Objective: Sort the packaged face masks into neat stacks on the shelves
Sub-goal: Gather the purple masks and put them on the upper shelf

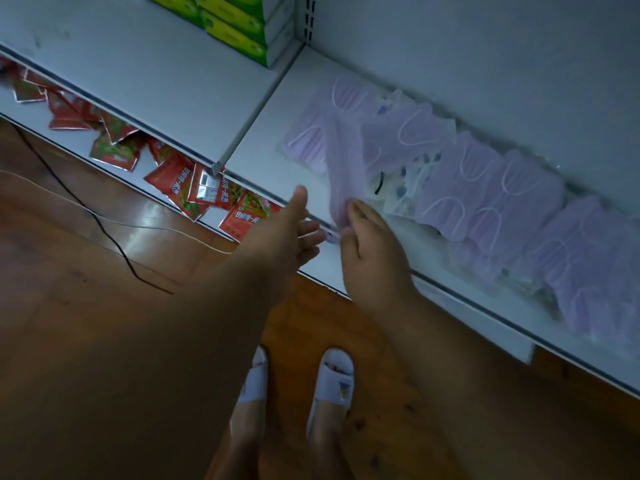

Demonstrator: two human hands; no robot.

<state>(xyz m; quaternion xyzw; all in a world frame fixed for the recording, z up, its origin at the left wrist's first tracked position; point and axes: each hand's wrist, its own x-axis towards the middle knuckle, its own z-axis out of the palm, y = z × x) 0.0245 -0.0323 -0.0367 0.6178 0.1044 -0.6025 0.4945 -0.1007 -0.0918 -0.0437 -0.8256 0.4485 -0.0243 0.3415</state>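
Many lilac mask packs sprawl along our white shelf, running far-left to near-right. Our right hand pinches one pack by its near end, long axis pointing away; our left hand, fingers relaxed, waits just left.

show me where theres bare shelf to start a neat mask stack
Bare shelf lies left of the purple mask packs, up to the shelf joint. The next shelf, below the green boxes, is also bare. Crowded: the packs overlap rightward from where the right hand pinches one; the left hand is open.
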